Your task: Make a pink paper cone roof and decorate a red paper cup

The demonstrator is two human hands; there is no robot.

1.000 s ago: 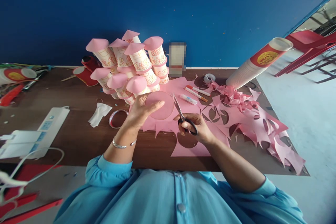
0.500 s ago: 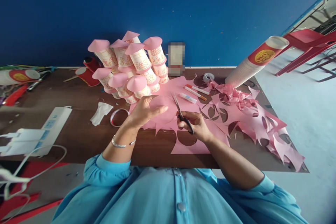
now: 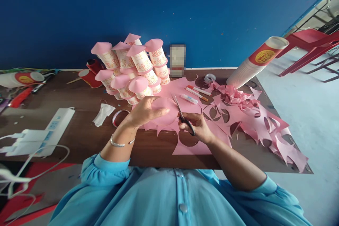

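A round pink paper disc (image 3: 167, 104) is pinched in my left hand (image 3: 148, 111), thumb on top and the fingers hidden beneath. My right hand (image 3: 197, 126) grips black-handled scissors (image 3: 187, 123), their blades slightly apart and pointing away from me at the disc's right edge. Below lies a pink paper sheet (image 3: 182, 144) with round holes cut in it. A glue stick (image 3: 189, 99) and two markers (image 3: 197, 93) rest on the paper beyond my hands.
Cup towers with pink cone roofs (image 3: 139, 84) stand behind my left hand. Pink scraps (image 3: 265, 120) cover the right side, near a tall cup stack (image 3: 247, 65). A tape roll (image 3: 119, 117), tissue (image 3: 103, 114) and power strip (image 3: 57, 127) lie to the left.
The disc has turned slightly in my left hand, and my left forearm has shifted a little to the left. My right hand and the scissors stay in nearly the same place.
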